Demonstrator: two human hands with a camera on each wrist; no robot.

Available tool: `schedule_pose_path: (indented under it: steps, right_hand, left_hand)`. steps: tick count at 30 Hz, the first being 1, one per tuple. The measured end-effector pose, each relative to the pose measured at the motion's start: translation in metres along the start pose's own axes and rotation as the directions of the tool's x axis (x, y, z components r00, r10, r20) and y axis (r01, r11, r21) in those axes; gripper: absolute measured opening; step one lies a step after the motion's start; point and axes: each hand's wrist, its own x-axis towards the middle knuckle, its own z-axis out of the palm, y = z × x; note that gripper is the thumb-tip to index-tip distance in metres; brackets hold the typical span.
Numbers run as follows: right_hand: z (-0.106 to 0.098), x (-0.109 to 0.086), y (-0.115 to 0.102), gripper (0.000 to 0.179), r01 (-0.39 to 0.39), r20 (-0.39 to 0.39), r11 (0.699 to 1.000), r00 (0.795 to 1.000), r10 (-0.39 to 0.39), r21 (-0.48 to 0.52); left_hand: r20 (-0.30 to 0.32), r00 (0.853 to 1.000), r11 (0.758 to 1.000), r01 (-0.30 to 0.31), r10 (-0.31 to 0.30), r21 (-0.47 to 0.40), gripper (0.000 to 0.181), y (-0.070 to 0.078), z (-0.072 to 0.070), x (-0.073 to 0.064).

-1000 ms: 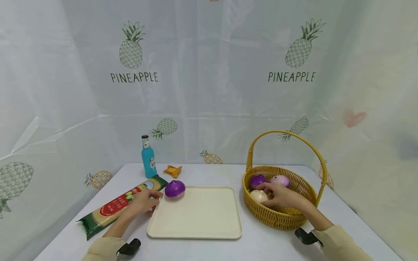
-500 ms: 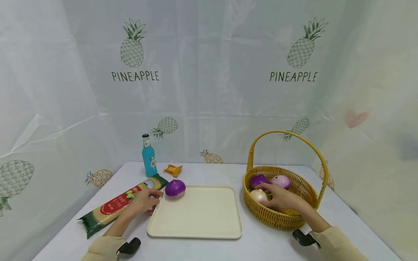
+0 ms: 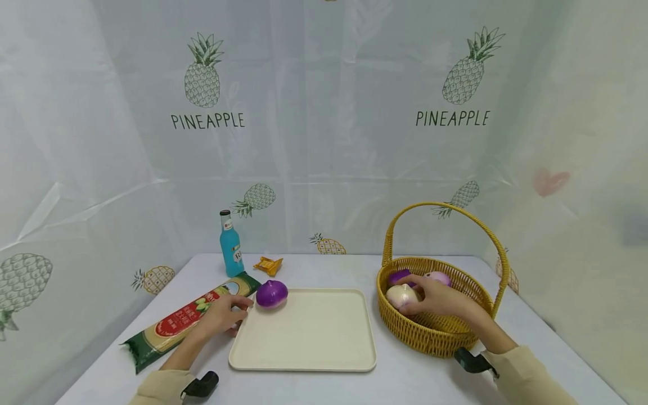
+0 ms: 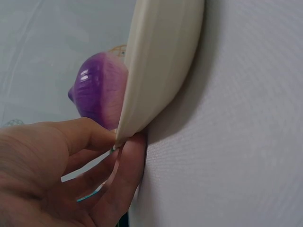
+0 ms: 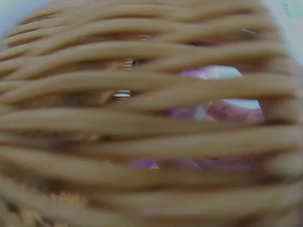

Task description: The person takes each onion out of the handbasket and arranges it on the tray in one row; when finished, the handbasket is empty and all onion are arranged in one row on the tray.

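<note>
My left hand [image 3: 225, 315] pinches the left rim of the cream tray [image 3: 304, 332], with the thumb above and fingers beneath, as the left wrist view shows. A purple onion [image 3: 271, 294] sits at the tray's far left corner. Over at the wicker basket [image 3: 425, 340], my right hand [image 3: 437, 296] reaches in and grips a whitish onion [image 3: 401, 296] between thumb and fingers. Behind that hand lie a dark purple onion [image 3: 398, 276] and a pinkish onion [image 3: 439, 277], both partly hidden. Basket weave fills the right wrist view and covers most of the hand.
Left of the tray lies a long green and red food packet [image 3: 177, 323], its far end close to a blue bottle [image 3: 231, 247]. An orange-wrapped piece [image 3: 268, 265] is behind the tray. The basket's tall handle [image 3: 445, 206] arches over its opening.
My right hand has raised the whitish onion a little inside the basket, and it now covers more of the onions behind. My left hand and the tray stay in place.
</note>
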Motion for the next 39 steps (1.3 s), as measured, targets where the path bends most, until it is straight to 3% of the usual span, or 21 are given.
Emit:
schedule_pose_path:
  steps: [8,14,23,31,39]
  right_hand:
    - [-0.024,0.018,-0.021,0.066,0.013,-0.07,0.999,0.997,-0.011,0.04]
    - [-0.021,0.043,-0.051,0.066,0.016,-0.056,0.998,0.998,-0.013,0.062]
    - [0.005,0.087,-0.089,0.066,0.08,-0.009,0.99,0.997,-0.08,0.112]
    - [0.033,0.118,-0.103,0.067,0.124,-0.022,0.986,0.992,-0.122,0.11]
    - [0.063,0.13,-0.098,0.069,0.017,0.001,0.991,1.0,-0.017,0.13]
  left_hand:
    - [0.008,1.0,1.0,-0.006,0.006,0.0,0.03,0.001,0.0,0.0]
    - [0.009,1.0,1.0,-0.006,0.006,0.008,0.03,0.001,-0.002,-0.001]
    - [0.008,1.0,1.0,-0.009,0.009,0.014,0.029,0.0,-0.001,0.0]
    - [0.009,1.0,1.0,-0.008,0.008,-0.001,0.029,-0.001,-0.001,0.001]
    - [0.011,1.0,1.0,-0.004,0.004,-0.014,0.029,-0.001,-0.001,0.0]
